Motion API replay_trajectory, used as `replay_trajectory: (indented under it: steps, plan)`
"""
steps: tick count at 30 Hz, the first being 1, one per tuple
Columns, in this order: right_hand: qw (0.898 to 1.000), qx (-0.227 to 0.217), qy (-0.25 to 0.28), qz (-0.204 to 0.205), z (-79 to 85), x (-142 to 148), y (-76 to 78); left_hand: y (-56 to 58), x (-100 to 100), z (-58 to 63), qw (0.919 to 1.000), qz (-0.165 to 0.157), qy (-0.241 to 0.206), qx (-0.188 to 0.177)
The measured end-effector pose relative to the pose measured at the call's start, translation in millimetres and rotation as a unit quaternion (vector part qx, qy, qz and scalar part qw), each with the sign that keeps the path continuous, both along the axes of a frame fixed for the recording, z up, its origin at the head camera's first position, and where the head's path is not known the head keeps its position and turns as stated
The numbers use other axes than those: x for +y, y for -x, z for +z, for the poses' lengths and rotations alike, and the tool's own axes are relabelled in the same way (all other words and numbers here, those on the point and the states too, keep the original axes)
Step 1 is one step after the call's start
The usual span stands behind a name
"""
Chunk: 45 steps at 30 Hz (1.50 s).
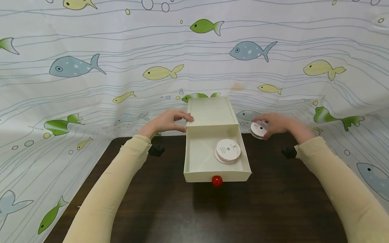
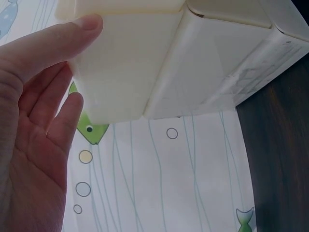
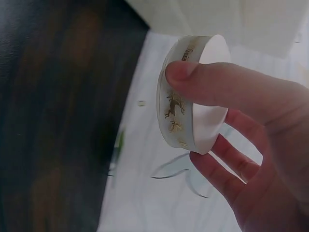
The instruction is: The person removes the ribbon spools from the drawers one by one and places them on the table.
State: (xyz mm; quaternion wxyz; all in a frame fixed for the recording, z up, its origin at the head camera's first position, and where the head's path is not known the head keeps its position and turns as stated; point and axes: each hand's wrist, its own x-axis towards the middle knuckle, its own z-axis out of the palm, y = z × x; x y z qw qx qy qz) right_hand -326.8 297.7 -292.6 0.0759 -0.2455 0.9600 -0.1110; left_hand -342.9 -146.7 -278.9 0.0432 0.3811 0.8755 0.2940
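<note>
A cream drawer box [image 1: 212,111] stands in the middle with its drawer [image 1: 200,148] pulled out toward me. On the drawer's front is a red round knob [image 1: 217,181]. Two white ribbon spools [image 1: 228,149] lie stacked inside the drawer, toward its right side. My left hand [image 1: 170,121] holds the box at its left side, thumb and fingers apart at the edge. To the right of the box, my right hand [image 1: 275,125] grips another ribbon spool [image 1: 259,129] between thumb and fingers. In the right wrist view, gold reindeer show on this spool's ribbon [image 3: 176,106].
The box rests on a dark brown table [image 1: 158,209]. Behind and around it hangs a white sheet [image 1: 127,50] printed with fish and wavy lines, reaching down to the table's far edge.
</note>
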Motion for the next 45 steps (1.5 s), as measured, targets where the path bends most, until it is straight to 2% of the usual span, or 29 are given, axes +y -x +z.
replay_trajectory:
  steps: [8, 13, 19, 29, 40, 45]
  plan:
    - [1.0, -0.004, 0.0, 0.006, -45.8, 6, 12.6, 1.5, 0, -2.6, 0.9999, 0.007, 0.002, -0.009]
    - [1.0, -0.006, -0.005, -0.01, -66.2, 2, 15.4, 1.9, -1, -3.2, 0.9999, 0.009, 0.003, -0.004]
    - [1.0, -0.029, -0.005, -0.001, -87.3, -1, 16.1, 1.5, -3, -5.2, 1.0, 0.006, 0.001, -0.003]
    - [0.996, -0.08, 0.002, -0.041, -103.6, -2, 13.5, 1.8, -4, -1.7, 0.9999, 0.013, 0.007, -0.001]
    - [0.994, -0.093, 0.0, -0.053, -122.0, -2, 13.5, 4.0, -3, -0.3, 0.9996, 0.013, -0.009, -0.023]
    - [0.994, -0.094, -0.008, -0.061, -127.6, 0, 12.5, 3.9, -3, -0.9, 0.9993, -0.002, -0.017, -0.032]
